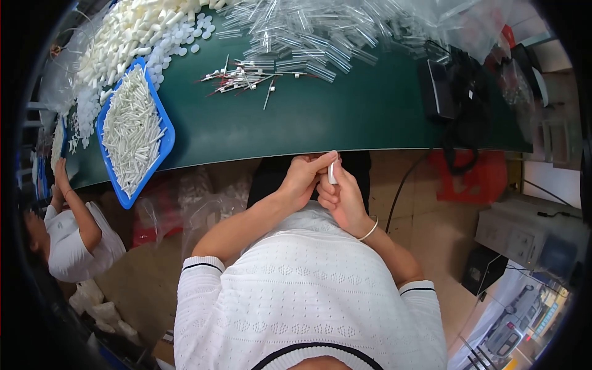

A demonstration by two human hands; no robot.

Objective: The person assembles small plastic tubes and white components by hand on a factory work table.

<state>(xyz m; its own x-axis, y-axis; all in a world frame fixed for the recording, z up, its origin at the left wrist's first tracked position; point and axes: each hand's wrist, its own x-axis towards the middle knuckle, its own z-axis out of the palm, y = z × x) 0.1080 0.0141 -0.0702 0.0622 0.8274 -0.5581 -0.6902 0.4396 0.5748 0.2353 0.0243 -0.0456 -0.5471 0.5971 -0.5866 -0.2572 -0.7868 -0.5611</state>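
Observation:
My two hands meet just below the near edge of the green table [296, 117]. My right hand [340, 198] holds a small white tube [332, 172] upright between thumb and fingers. My left hand [303, 176] pinches at the top end of that same tube with its fingertips. On the table farther away lies a small heap of thin sticks with red and white ends [246, 77]. Behind it spreads a large pile of clear plastic tubes [308, 31].
A blue tray [165, 139] full of white tubes overhangs the table's left front edge. White caps and tubes [132, 34] are heaped at the far left. A black device with cables [441, 89] sits at the right. Another person [77, 228] works at the left.

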